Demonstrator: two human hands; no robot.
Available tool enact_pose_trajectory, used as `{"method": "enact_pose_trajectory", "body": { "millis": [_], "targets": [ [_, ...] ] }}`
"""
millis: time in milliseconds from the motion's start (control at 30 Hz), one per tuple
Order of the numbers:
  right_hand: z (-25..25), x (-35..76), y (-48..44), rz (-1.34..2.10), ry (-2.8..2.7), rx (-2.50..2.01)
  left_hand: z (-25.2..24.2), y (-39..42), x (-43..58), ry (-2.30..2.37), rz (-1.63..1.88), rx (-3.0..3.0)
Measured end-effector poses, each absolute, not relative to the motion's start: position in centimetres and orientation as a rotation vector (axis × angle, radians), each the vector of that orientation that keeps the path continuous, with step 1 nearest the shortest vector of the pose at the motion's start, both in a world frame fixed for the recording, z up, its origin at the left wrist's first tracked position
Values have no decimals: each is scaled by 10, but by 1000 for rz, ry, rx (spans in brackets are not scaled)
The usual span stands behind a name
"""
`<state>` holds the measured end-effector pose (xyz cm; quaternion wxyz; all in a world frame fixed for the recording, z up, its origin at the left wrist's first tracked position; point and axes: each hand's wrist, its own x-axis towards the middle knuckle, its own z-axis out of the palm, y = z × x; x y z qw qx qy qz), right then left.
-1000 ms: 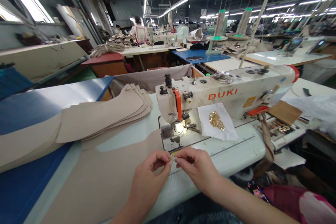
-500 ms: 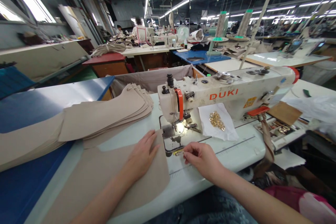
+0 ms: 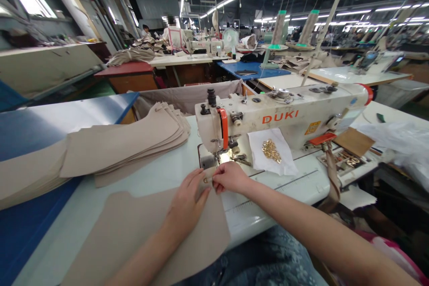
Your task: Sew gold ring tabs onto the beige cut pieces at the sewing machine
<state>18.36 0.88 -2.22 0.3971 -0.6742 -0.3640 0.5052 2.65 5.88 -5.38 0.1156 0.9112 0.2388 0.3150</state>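
My left hand lies on a beige fabric panel, thumb apart from the fingers, close to the panel's upper right corner. Between my two hands is a small light fabric tab with a gold ring, over that corner. My right hand pinches the tab's right end, its fingers closed. Just beyond my hands is the needle area of the sewing machine, its lamp lit. On the machine bed, a white cloth carries a heap of gold metal rings.
A stack of beige fabric panels lies to the left, partly over a blue table. At right are a parts tray, a brown board and clear plastic. Further back, a person sits among other machines.
My right hand has moved left and up, bringing the tab and ring onto the panel's corner. The panel has shifted slightly right, and the view has turned a little.
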Motion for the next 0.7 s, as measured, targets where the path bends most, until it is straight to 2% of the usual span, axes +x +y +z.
{"method": "enact_pose_trajectory", "body": {
  "millis": [267,433,700],
  "targets": [
    [-18,188,13,1335,-963,-1796,-35,61,43,441,1037,2802],
    [-15,190,16,1289,-1075,-1870,-39,63,50,441,1049,2848],
    [-15,203,-16,734,-1471,-1899,-41,65,52,445,1004,2859]
  ]
}}
